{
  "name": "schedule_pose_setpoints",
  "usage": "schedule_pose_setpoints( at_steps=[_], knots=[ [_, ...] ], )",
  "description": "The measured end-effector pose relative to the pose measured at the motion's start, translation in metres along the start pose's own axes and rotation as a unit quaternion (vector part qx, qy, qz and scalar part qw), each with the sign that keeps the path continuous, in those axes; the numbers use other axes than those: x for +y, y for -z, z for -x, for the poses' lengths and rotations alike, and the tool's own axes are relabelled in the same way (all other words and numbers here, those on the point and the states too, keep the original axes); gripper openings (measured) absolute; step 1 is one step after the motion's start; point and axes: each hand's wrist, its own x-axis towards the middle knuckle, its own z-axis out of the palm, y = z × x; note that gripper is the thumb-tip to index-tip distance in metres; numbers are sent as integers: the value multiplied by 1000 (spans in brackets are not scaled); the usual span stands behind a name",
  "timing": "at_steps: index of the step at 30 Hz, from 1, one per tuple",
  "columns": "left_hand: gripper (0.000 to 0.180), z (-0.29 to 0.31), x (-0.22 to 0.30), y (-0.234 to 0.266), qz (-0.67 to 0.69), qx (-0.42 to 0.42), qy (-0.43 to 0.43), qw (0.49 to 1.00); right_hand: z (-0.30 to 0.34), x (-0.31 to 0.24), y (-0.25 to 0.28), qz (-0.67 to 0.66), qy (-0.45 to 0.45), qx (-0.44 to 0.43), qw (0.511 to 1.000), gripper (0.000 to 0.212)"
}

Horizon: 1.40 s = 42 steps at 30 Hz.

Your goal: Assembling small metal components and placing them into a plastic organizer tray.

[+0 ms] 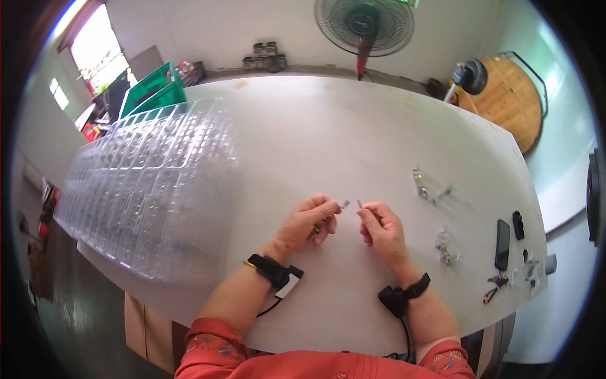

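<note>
Over the middle of the white table (303,139), my left hand (310,222) pinches a small metal piece (344,204) between thumb and forefinger. Its other fingers curl round more small shiny bits in the palm, too small to name. Just to the right, my right hand (382,231) pinches a thin grey metal piece (359,204), its tip pointing up. The two pieces are close together but apart. Right of my right hand lie two loose groups of small metal parts, one farther off (424,189) and one nearer (445,250).
Clear plastic trays (151,189) are stacked on the left, with a green crate (154,88) behind. At the right edge lie a black phone (502,245), a black oblong object (518,225), keys (496,282) and a clear bag (529,276). A fan (365,25) stands beyond the table.
</note>
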Motion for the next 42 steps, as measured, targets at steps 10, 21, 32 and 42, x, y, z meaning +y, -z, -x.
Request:
schedule_pose_setpoints(
  at_steps=[10, 21, 32, 42],
  knots=[
    [24, -3, -4, -6, 51, -7, -14, 999, 4, 5, 7, 9, -4, -63, 998, 15],
    [22, 0, -1, -4, -58, -23, -18, 998, 3, 8, 7, 74, 45, -71, 994, 16],
    [26, 1, 0, -7, -107, -33, -11, 994, -3, 13, 10, -10, -47, -163, 985, 21],
    [23, 3, -1, -5, -127, -66, 25, 989, 0, 0, 18, -185, -139, -242, 942, 24]
  ],
)
